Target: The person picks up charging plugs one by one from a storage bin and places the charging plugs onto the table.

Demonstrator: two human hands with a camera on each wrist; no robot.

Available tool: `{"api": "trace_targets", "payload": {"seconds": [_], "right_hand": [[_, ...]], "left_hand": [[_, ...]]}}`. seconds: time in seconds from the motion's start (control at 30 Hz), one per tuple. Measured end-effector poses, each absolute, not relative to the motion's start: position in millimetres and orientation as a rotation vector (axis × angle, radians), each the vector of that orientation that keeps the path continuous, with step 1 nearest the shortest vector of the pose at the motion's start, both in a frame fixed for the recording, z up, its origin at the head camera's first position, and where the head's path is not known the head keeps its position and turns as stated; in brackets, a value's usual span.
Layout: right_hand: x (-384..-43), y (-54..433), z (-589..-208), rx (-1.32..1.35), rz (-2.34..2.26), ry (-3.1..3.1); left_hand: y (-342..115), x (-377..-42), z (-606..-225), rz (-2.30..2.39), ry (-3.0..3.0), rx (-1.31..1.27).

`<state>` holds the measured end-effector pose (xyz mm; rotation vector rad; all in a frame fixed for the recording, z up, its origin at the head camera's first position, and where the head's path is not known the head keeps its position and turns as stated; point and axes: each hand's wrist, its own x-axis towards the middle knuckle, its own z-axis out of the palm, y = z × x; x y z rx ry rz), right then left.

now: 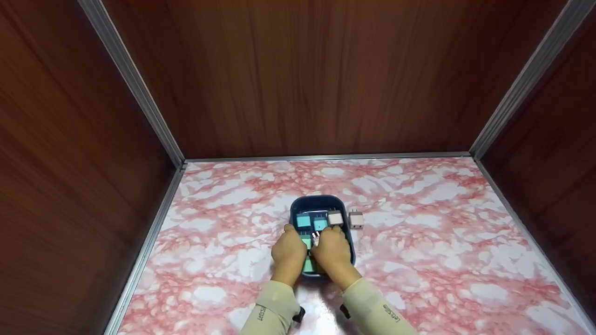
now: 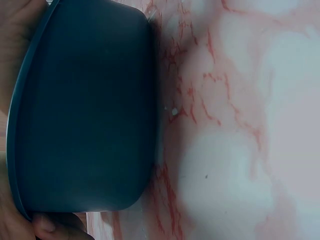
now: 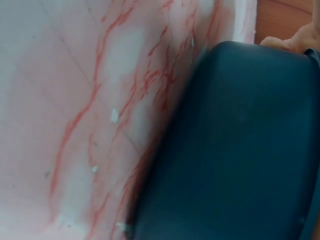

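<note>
Left hand (image 1: 288, 251) gripping bin (image 1: 321, 204) by its side, right hand (image 1: 332, 250) over bin, fingers pinching pale charger (image 1: 316, 239), green chargers (image 1: 309, 265) between hands, blue chargers (image 1: 320, 225) just beyond fingers.

The tub (image 2: 90, 110) is smooth plastic with a satin sheen; the plug adapters (image 1: 356, 220) look like hard plastic. The marble-patterned table (image 1: 419, 242) is smooth and glossy, the wall panels (image 1: 326, 79) wood-grained, the corner strips (image 1: 133, 79) dull metal.
</note>
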<state>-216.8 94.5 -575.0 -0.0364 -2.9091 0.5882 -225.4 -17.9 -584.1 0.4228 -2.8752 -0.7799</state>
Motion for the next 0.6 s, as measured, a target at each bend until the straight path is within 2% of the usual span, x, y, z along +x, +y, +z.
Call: {"api": "trace_targets", "payload": {"seconds": [0.6], "right_hand": [[-211, 102, -564, 0.015, 0.648, -2.849]], "left_hand": [[-17, -226, -585, -0.776, -2.892, 0.442]]}}
